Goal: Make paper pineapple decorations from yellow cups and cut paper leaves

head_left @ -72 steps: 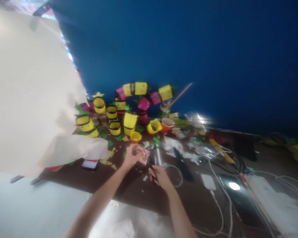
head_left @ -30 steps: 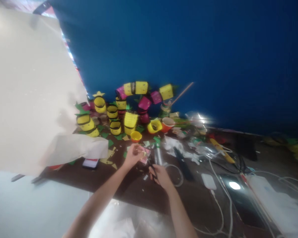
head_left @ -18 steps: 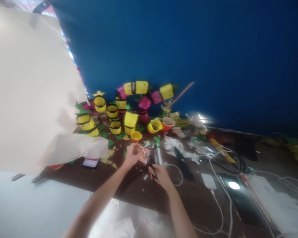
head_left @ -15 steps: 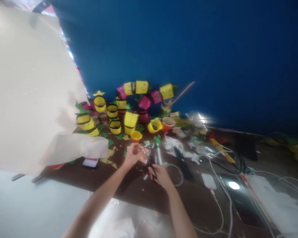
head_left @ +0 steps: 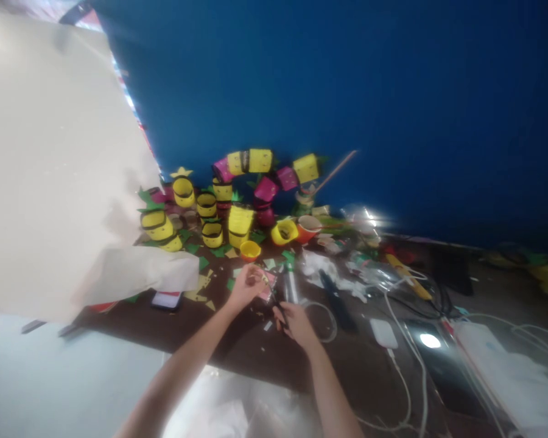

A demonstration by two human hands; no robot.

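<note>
My right hand [head_left: 295,321] is closed around the dark handles of a pair of scissors [head_left: 279,309]. The blades point up and left, toward the fingertips of my left hand [head_left: 247,285]. Those fingers are pinched together at the blade tips, on something too small and blurred to make out. Just behind the blades lies a piece of pink paper [head_left: 268,281] on the dark table [head_left: 237,340]. Small paper scraps are scattered around both hands. A small yellow cup [head_left: 250,250] stands beyond my left hand.
Several yellow and magenta paper cups [head_left: 241,226] with green leaves stand or lie along the blue wall [head_left: 347,91]. White sheeting [head_left: 146,274] and a phone [head_left: 166,300] lie at left. At right are crumpled tissue [head_left: 319,264], cables, a white charger [head_left: 383,333] and a dark tablet [head_left: 442,365].
Almost nothing differs. Both hands and the scissors stay in nearly the same place, with only a slight shift at the left fingertips.
</note>
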